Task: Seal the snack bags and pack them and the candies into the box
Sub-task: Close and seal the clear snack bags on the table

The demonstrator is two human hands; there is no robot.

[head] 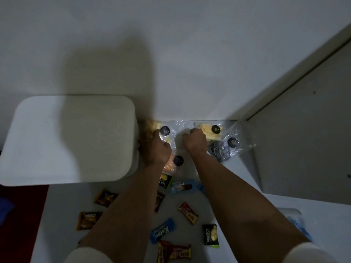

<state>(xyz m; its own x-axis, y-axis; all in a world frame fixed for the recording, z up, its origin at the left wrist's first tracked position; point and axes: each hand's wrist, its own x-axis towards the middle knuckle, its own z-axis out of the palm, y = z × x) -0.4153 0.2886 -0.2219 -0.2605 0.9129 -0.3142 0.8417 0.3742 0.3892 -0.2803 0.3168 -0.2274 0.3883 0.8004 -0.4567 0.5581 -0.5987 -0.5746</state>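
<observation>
Several clear snack bags with dark round stickers lie at the far edge of the white table against the wall. My left hand (pixel 158 147) and my right hand (pixel 194 142) both pinch the top of one clear bag of pale sticks (pixel 171 132). Another bag of pale sticks (pixel 210 130) and a bag of dark round cookies (pixel 226 147) lie to the right. An orange-filled bag (pixel 173 164) lies under my left wrist. Several wrapped candies (pixel 188 212) are scattered on the near table. The white box (pixel 72 139) stands at the left with its lid on.
A white cabinet side (pixel 303 130) rises at the right, close to the cookie bag. A clear lidded container (pixel 296 221) sits at the right edge by my right forearm. A red surface (pixel 22 215) lies below the table's left edge.
</observation>
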